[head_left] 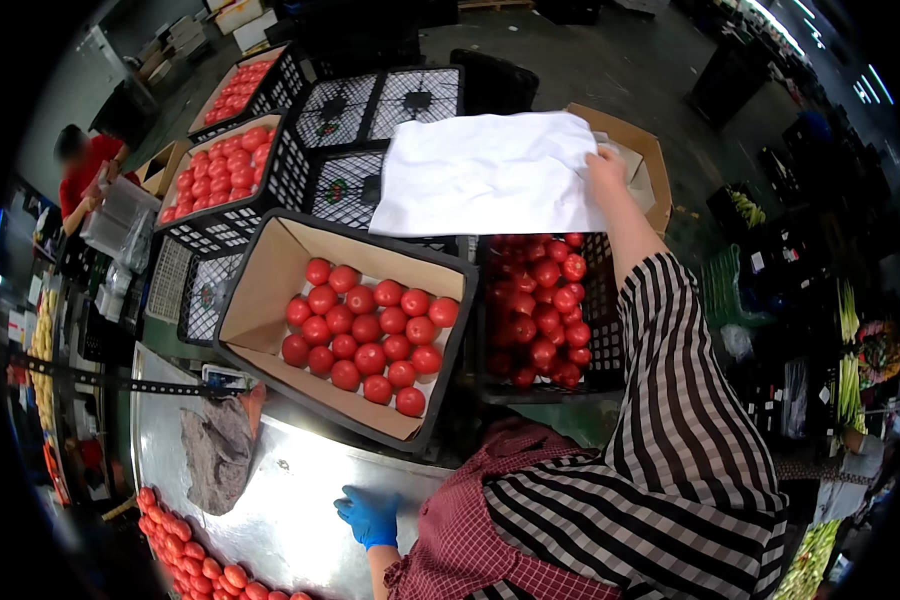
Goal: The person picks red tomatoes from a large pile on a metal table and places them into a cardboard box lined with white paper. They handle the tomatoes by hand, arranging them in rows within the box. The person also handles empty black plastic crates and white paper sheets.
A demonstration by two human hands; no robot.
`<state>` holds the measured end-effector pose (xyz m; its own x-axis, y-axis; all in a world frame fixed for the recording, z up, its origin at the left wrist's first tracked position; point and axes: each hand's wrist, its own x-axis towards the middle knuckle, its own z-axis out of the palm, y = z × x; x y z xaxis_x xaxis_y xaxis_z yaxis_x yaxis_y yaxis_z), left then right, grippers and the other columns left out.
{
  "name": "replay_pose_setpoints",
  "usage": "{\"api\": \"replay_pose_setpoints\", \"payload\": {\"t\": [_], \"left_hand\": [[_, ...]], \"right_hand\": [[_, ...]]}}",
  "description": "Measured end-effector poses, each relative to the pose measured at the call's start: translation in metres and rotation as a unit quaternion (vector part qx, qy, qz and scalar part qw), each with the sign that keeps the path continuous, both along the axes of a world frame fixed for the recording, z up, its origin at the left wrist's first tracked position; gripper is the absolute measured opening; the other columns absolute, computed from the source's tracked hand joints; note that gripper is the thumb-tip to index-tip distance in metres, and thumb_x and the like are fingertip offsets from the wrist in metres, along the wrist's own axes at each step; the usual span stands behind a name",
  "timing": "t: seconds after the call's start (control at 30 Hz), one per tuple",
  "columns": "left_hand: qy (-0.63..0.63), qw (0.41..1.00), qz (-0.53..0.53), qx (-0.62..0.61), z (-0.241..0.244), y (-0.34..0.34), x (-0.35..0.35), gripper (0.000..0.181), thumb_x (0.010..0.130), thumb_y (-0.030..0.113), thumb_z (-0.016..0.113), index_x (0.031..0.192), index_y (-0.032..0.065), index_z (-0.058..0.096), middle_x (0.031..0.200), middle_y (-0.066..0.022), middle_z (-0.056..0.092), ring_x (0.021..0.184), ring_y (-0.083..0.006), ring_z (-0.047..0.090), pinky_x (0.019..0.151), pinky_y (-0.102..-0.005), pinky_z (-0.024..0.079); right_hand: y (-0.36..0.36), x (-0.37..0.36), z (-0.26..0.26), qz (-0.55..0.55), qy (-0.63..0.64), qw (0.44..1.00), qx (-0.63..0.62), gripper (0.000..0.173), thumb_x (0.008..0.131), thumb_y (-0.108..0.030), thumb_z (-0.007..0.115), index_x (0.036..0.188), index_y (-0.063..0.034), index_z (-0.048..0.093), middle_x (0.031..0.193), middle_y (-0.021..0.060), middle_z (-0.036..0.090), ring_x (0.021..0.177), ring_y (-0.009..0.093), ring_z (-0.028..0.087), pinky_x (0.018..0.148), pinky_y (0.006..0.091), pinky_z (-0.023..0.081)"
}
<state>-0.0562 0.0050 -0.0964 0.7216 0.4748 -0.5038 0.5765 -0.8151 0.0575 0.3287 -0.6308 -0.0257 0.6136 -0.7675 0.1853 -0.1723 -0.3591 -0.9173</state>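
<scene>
My right hand [607, 176], bare, grips the right edge of a wrinkled white sheet [487, 176], which looks like paper. The sheet hangs over stacked black crates and hides part of them. In a blue glove, my left hand [369, 517] is at the metal tabletop [307, 465] with nothing in it and the fingers apart. Between my hands stands a black crate lined with brown cardboard [259, 315], with red tomatoes [367, 326] spread over its floor. A deeper black crate [607, 330] of loose tomatoes [544, 307] is below my right forearm.
A grey rag [221, 454] lies on the tabletop near a row of tomatoes [187, 555]. Filled tomato crates [221, 169] and upturned black crates [337, 109] stand beyond. An open cardboard box [645, 157] is behind my right hand. Another person [94, 172] works at far left.
</scene>
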Motion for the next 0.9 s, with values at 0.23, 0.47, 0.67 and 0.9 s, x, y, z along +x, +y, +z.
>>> {"api": "replay_pose_setpoints", "payload": {"t": [0.23, 0.47, 0.67, 0.9], "left_hand": [[-0.073, 0.996, -0.05, -0.014, -0.026, 0.023, -0.016, 0.11, 0.065, 0.033, 0.087, 0.15, 0.0006, 0.025, 0.144, -0.0283, 0.029, 0.129, -0.0423, 0.039, 0.103, -0.0447, 0.041], [-0.108, 0.992, -0.031, -0.065, -0.04, 0.039, -0.025, 0.101, 0.068, 0.024, 0.085, 0.148, -0.0001, 0.028, 0.142, -0.0255, 0.032, 0.125, -0.0397, 0.045, 0.104, -0.0406, 0.041], [-0.074, 0.997, 0.0, -0.035, -0.041, 0.037, -0.021, 0.097, 0.071, 0.022, 0.083, 0.148, -0.0005, 0.028, 0.142, -0.0279, 0.032, 0.127, -0.0415, 0.043, 0.105, -0.042, 0.04], [-0.07, 0.995, -0.001, -0.078, -0.036, 0.038, -0.02, 0.1, 0.071, 0.021, 0.082, 0.15, -0.0013, 0.024, 0.144, -0.0285, 0.03, 0.129, -0.0416, 0.041, 0.106, -0.0417, 0.04]], "right_hand": [[-0.089, -0.063, -0.053, -0.185, -0.16, 0.913, 0.327, 0.013, 0.087, 0.0, 0.056, 0.098, -0.0079, 0.057, 0.07, 0.0032, 0.053, 0.044, 0.015, 0.046, 0.036, 0.0307, 0.032], [-0.139, -0.049, -0.03, -0.28, -0.236, 0.867, 0.338, 0.032, 0.089, 0.003, 0.056, 0.12, -0.0047, 0.051, 0.083, 0.0082, 0.057, 0.048, 0.015, 0.05, 0.039, 0.0292, 0.037], [-0.176, -0.033, -0.025, -0.311, -0.282, 0.829, 0.37, 0.036, 0.092, -0.001, 0.053, 0.126, -0.0078, 0.043, 0.102, 0.0161, 0.06, 0.065, 0.023, 0.064, 0.052, 0.0312, 0.049], [-0.168, -0.019, -0.059, -0.158, -0.241, 0.894, 0.343, 0.038, 0.093, -0.001, 0.05, 0.127, -0.0004, 0.035, 0.115, 0.021, 0.052, 0.08, 0.032, 0.066, 0.062, 0.039, 0.055]]}}
